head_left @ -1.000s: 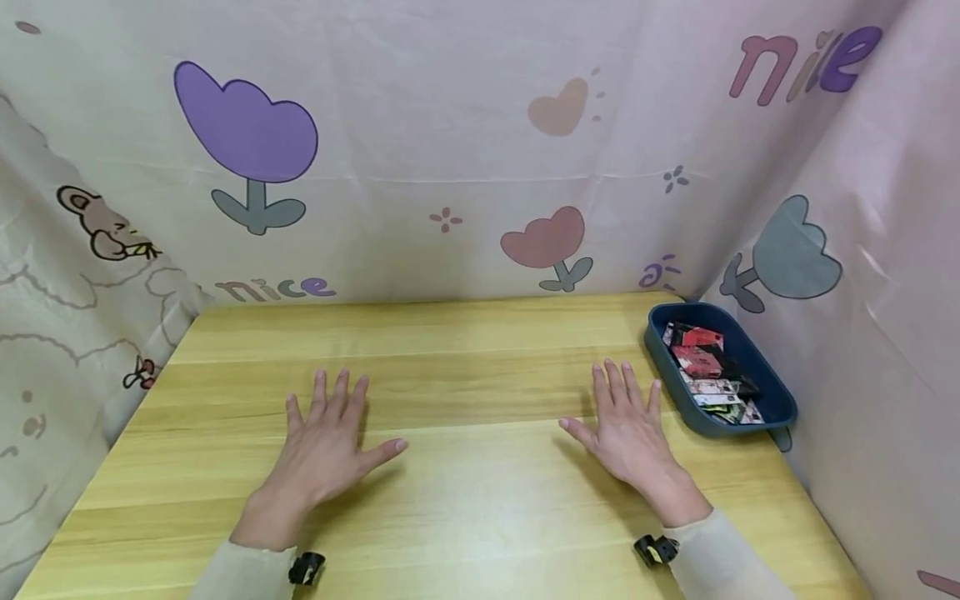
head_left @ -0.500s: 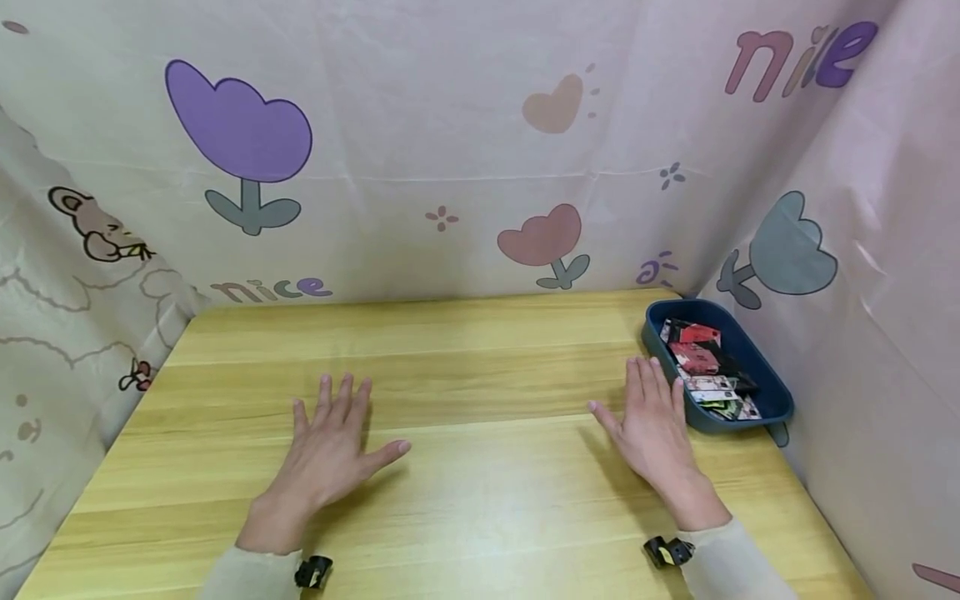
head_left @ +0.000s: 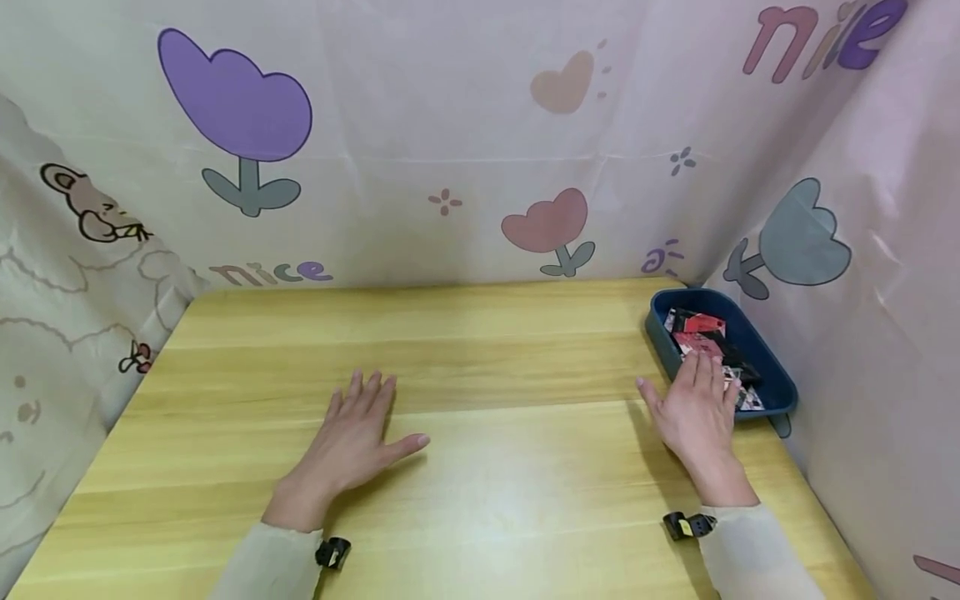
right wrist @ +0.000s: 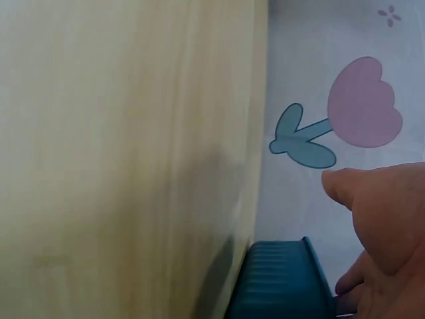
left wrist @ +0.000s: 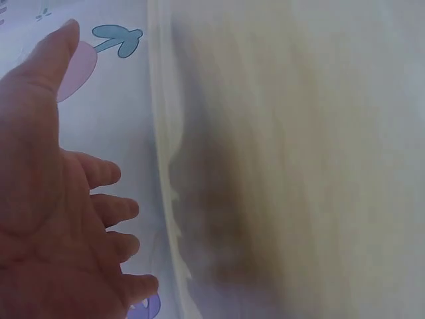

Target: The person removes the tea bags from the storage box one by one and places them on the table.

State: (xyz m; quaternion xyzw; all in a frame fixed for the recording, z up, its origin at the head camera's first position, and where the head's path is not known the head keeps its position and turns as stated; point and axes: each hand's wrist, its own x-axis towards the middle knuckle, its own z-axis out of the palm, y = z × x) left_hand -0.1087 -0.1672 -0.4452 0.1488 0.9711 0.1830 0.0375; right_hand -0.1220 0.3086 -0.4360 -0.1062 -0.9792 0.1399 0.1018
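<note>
My right hand (head_left: 699, 421) hovers at the near left side of a dark blue tray (head_left: 772, 367), its fingertips over the tray's contents. Flat printed packets (head_left: 701, 323), red, black and white, lie in a loose pile in the tray; my fingers hide part of them. The right wrist view shows the ribbed outer wall of the tray (right wrist: 279, 279) beside my fingers, which hold nothing. Over the left half of the table, my left hand (head_left: 348, 446) is held palm down with fingers straight and thumb spread, and nothing is in it.
The wood-grain table (head_left: 480, 350) is bounded by a patterned cloth curtain (head_left: 405, 108) at the back and both sides. At the table's back right corner, the tray stands close to the right-hand curtain.
My right hand has moved right, from the bare table to the tray's edge and over the packets. The left hand has shifted slightly to the right. The head view has tilted a little.
</note>
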